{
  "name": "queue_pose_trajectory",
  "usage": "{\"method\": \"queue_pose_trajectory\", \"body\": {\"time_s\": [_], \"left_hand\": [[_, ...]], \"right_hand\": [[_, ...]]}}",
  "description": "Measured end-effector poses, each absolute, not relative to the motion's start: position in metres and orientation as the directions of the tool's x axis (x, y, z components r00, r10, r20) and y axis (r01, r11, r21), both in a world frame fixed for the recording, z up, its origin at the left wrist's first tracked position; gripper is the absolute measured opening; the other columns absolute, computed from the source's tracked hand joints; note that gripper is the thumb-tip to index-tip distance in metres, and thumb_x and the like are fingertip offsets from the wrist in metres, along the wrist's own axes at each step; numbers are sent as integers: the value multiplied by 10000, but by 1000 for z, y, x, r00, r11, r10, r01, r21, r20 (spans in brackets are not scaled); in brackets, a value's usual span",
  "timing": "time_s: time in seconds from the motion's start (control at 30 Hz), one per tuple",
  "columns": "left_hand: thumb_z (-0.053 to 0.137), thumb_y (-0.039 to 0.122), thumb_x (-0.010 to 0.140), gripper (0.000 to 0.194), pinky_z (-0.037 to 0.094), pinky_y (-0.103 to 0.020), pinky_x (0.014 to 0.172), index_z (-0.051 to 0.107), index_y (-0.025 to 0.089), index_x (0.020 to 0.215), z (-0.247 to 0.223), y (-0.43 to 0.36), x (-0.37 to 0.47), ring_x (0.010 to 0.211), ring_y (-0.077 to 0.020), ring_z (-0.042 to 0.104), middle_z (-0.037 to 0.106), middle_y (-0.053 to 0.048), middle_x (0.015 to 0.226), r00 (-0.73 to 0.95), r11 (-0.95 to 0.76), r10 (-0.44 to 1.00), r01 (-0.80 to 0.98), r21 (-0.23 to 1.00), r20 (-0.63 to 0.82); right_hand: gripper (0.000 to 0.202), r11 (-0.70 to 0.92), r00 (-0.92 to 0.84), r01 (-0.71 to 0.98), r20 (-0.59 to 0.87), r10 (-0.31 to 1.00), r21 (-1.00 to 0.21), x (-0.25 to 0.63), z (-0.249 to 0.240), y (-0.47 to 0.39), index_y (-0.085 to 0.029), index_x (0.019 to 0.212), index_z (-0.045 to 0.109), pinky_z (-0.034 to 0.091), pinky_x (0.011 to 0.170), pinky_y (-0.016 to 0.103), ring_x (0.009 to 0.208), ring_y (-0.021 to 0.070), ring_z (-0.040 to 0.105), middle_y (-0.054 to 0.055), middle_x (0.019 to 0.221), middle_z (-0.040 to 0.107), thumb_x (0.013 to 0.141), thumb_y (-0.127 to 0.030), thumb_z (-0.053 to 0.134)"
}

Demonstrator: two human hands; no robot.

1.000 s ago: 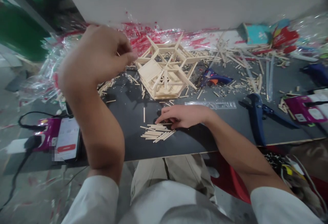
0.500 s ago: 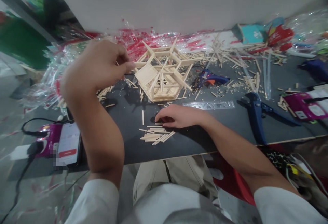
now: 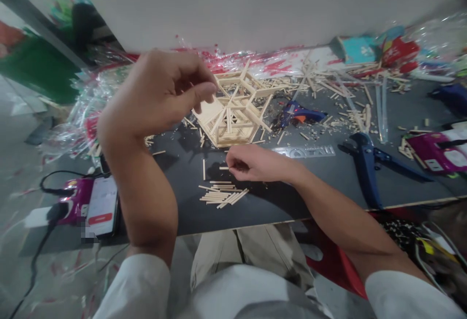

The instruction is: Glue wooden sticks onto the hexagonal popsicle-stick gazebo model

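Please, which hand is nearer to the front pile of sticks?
Right. The right hand is just beyond the pile of sticks; the left hand is farther, raised near the wooden frame.

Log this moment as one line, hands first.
left hand: before wooden frame, contact unclear | right hand: pinching wooden stick | loose sticks: on dark tabletop | glue gun: right of frame

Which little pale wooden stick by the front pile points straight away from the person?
The single short, pale wooden stick just beyond the left end of the front pile of pale sticks. The pile's sticks lie crosswise or slanted.
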State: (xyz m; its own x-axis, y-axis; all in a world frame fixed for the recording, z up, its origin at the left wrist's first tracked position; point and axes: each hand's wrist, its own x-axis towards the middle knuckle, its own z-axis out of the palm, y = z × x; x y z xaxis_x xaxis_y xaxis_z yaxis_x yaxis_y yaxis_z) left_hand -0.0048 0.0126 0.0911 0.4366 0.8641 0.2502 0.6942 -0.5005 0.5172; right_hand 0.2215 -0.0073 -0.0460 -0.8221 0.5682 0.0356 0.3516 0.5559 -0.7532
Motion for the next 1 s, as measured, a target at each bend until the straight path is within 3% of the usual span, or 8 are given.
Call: {"method": "queue_pose_trajectory", "body": {"time_s": [0.13,0.27,0.43,0.57,0.67,0.77,0.87,1.0], "left_hand": [[696,413,957,158,489,-386,668,771,274,958,85,17,2,733,-211,647,753,-36,802,588,-554,793,586,592,161],[688,345,941,179,498,-327,690,804,214,978,73,29,13,757,-188,677,770,-40,815,665,-608,733,546,577,142],[689,302,919,184,507,-261,714,814,194,999,64,34,25,816,-166,726,813,-34,919,760,-645,640,448,619,117],[665,254,918,168,476,-260,687,808,168,908,64,33,28,717,-138,683,780,-29,801,777,-682,612,427,593,145],[659,288,938,171,442,-276,611,786,185,889,65,34,25,651,-141,642,741,-23,731,774,-658,622,434,616,118],[668,350,955,183,462,-280,594,767,210,893,67,35,17,638,-153,643,726,-25,713,784,-626,615,418,659,88],[673,414,962,219,482,-271,592,764,225,898,69,36,12,643,-159,659,719,-29,693,788,-608,613,428,669,54],[665,423,957,254,474,-247,586,745,223,821,68,38,13,643,-149,663,698,-21,656,788,-629,615,465,622,33]], "right_hand": [[86,567,-483,196,425,766,-800,231,-47,-11,-218,929,557,403,582,236,596,83,488,-49,746,580,954,-252,633],[131,654,-194,179,626,755,-735,227,-51,-14,-239,968,556,429,541,228,593,84,542,-49,758,608,974,-288,677],[115,655,-121,193,645,755,-730,216,-55,-22,-250,1006,561,475,523,237,531,88,566,-60,702,596,1017,-320,651],[134,639,-121,234,631,767,-732,217,-53,-25,-250,1013,573,489,526,246,516,98,576,-69,653,591,1023,-357,652],[148,713,-186,278,692,698,-644,228,-44,-23,-247,1005,614,488,530,247,526,89,580,-42,738,661,986,-347,721],[227,748,-293,341,692,660,-569,243,-32,-19,-263,1027,671,520,579,285,563,107,573,-5,851,713,949,-448,777],[382,718,-383,420,610,694,-554,254,-26,-15,-293,1182,702,551,636,318,640,140,588,24,941,720,930,-571,776],[482,715,-414,471,586,696,-517,254,-29,-10,-308,1355,667,582,724,346,793,181,646,68,1091,704,965,-585,731]]}}
